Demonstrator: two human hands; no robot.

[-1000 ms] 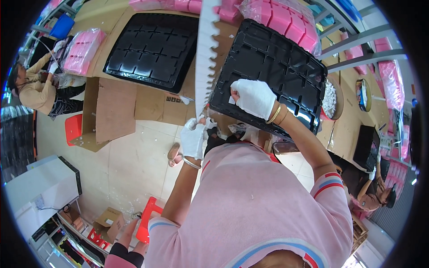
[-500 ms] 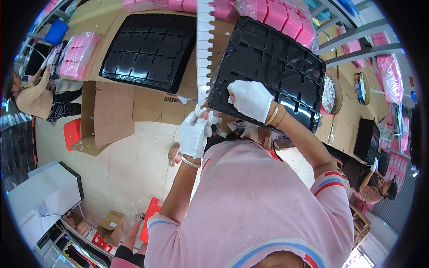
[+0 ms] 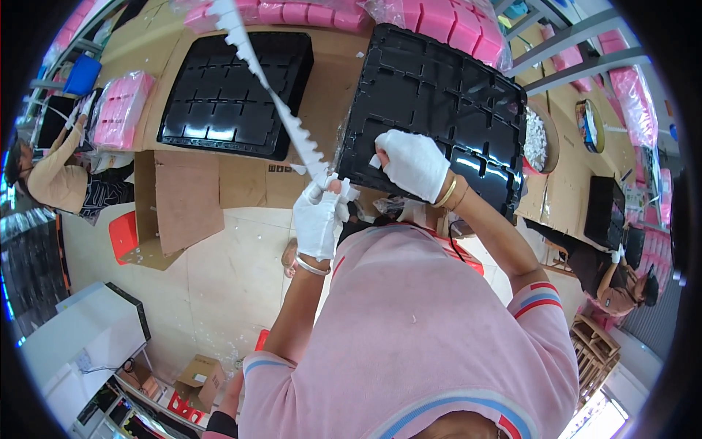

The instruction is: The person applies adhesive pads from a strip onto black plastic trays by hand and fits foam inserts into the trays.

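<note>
My left hand [image 3: 316,219], in a white glove with bare fingertips, is closed on the lower end of a long white notched strip [image 3: 281,110], like foam. The strip slants up and left, passing over the edge of a black plastic tray [image 3: 212,91]. My right hand [image 3: 414,164], also gloved, rests over the near part of another black tray [image 3: 446,95] with cross-shaped ridges. Its fingers pinch a small white piece [image 3: 376,161] against the tray's surface; the fingertips are partly hidden.
Pink foam blocks in clear film [image 3: 453,29] line the table's far side. To the right is a round tub of white bits [image 3: 537,143] near a metal rack [image 3: 585,69]. An open cardboard box [image 3: 186,201] stands left by a red stool [image 3: 124,238]. Co-workers sit at both sides.
The white strip has swung from upright to slanting left, its far end now over the left tray. My right hand stays at its tray, where a small white piece now shows at the fingertips.
</note>
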